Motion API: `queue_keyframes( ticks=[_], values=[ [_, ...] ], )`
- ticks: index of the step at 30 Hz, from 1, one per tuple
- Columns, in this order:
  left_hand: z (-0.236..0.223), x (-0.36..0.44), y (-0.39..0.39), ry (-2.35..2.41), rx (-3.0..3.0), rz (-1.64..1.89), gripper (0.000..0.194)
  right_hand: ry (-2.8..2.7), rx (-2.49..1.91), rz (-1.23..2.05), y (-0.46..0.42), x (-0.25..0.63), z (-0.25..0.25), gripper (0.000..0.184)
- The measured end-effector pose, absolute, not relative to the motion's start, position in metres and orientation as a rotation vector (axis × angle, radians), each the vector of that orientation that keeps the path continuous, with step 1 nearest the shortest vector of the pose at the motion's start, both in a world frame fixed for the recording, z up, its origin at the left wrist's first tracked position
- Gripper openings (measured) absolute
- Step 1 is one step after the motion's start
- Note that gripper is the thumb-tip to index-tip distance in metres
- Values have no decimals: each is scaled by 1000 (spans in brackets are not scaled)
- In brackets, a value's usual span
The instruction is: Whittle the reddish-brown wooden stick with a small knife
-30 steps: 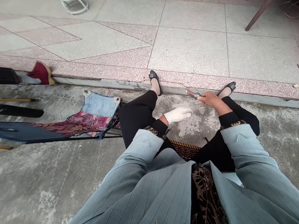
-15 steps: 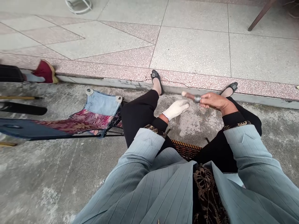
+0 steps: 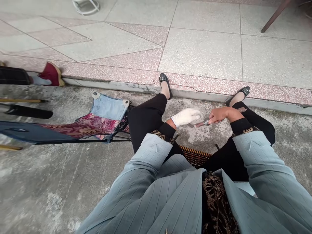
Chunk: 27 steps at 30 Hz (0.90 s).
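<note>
My left hand [image 3: 186, 117] wears a white knit glove and is held over the concrete between my knees. Its fingers are curled together. A thin dark sliver shows below the glove, too blurred to name. Close on its right, my bare right hand [image 3: 220, 115] is closed around a brown stick [image 3: 201, 124] with silver wire wound about it. One end of the stick points toward the glove; a brown end also shows behind my right wrist. The gap between stick and glove is too blurred to tell whether they touch.
A woven seat edge [image 3: 196, 156] shows between my thighs. On the left stands a folding chair with a fabric seat [image 3: 97, 125]. Another person's red shoe [image 3: 51, 74] is by the tiled step [image 3: 195, 92]. A brown furniture leg [image 3: 275, 16] is at the far right.
My right hand has turned and moved slightly down, and the stick now tilts down toward the glove. The gloved left hand has shifted slightly right. The whole view has drifted a little.
</note>
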State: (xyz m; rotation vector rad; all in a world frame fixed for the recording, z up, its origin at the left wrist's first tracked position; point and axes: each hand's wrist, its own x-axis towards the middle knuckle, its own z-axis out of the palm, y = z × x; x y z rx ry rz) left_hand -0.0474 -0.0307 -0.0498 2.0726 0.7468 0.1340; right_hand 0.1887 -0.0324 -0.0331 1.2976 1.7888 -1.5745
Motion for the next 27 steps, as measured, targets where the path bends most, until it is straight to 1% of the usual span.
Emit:
queue_keyframes(
  ticks=[2,4,6,9,11,12,14,16,17,18,21,23,25,27],
  values=[
    [-51,-49,-28,804,2020,193,31,1741,983,-1878,-36,192,-27,41],
    [-53,-48,-26,847,1963,268,31,1816,941,-2090,-38,196,-20,42],
    [-57,-47,-27,877,1920,311,31,1938,1176,-2251,-37,199,-16,42],
    [-60,-43,-30,873,1950,247,32,1972,1736,-2385,-34,202,-21,46],
    [-61,-41,-34,803,2014,164,35,1910,2048,-2321,-31,202,-30,47],
    [-61,-40,-35,769,2044,135,35,1899,2145,-2210,-29,201,-34,46],
    [-60,-40,-37,734,2098,106,35,1941,2194,-1849,-26,200,-42,43],
    [-58,-41,-37,757,2158,107,33,1970,2046,-1505,-25,199,-45,41],
    [-56,-42,-36,765,2177,103,31,1964,1913,-1419,-26,198,-45,41],
    [-54,-44,-36,762,2187,99,30,1941,1751,-1416,-27,197,-44,42],
    [-52,-47,-33,704,2151,121,28,1822,1173,-1720,-33,195,-35,44],
    [-53,-47,-31,720,2058,178,29,1800,965,-1945,-36,197,-26,43],
    [-56,-46,-30,811,1919,235,33,1876,1076,-2140,-38,200,-19,42],
    [-59,-44,-31,858,1832,259,35,1952,1405,-2324,-38,204,-16,43]
  ],
)
